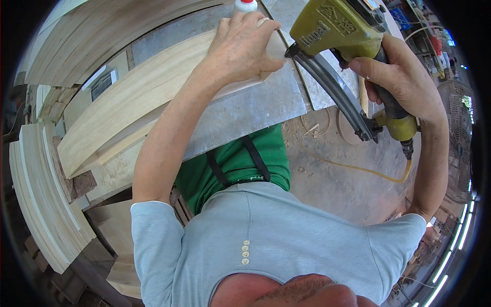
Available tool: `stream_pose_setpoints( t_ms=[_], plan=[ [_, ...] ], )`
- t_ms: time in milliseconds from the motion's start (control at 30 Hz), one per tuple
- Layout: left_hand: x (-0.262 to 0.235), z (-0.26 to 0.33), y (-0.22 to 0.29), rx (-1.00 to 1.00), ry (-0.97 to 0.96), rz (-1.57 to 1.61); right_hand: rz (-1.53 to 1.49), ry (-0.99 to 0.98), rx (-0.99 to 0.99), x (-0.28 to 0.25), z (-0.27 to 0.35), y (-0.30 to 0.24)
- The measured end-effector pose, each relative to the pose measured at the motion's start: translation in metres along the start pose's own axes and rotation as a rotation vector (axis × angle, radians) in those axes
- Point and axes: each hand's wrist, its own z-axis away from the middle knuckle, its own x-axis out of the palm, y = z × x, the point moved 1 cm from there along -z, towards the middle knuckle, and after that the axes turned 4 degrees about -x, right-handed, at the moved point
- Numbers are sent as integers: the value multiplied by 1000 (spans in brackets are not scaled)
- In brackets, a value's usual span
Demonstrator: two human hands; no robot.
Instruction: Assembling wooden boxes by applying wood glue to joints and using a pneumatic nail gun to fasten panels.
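My right hand (404,77) is wrapped round the grip of an olive-green pneumatic nail gun (335,30). The gun's nose meets the end of a pale wooden workpiece (138,84), though exact contact is hard to tell. A dark magazine (332,87) slants down from the gun toward me. My left hand (243,48) grips the workpiece's right end, thumb on the near side and fingers over the far side. Long pale boards, one broad on top and a narrower strip below, make up this workpiece, which lies across a grey metal tabletop (245,115).
A yellow air hose (353,166) hangs from the gun and runs over the dusty floor. Long boards are stacked at the far left (97,38) and near left (43,194). A white bottle with a red cap (245,6) stands beyond my left hand. A fan (456,138) stands at right.
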Motion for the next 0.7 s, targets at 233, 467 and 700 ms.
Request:
stream_pose_setpoints(
  t_ms=[233, 467, 700],
  plan=[
    [-12, -2, 5, 34, -57, 21, -101, 39, -22, -4, 5, 9],
    [-36, -37, -9, -256, -213, 131, -348, 182, 61, -4, 11, 63],
    [-39, -67, -20, -746, -682, 459, -503, 77, 156, -2, -14, 116]
  ],
)
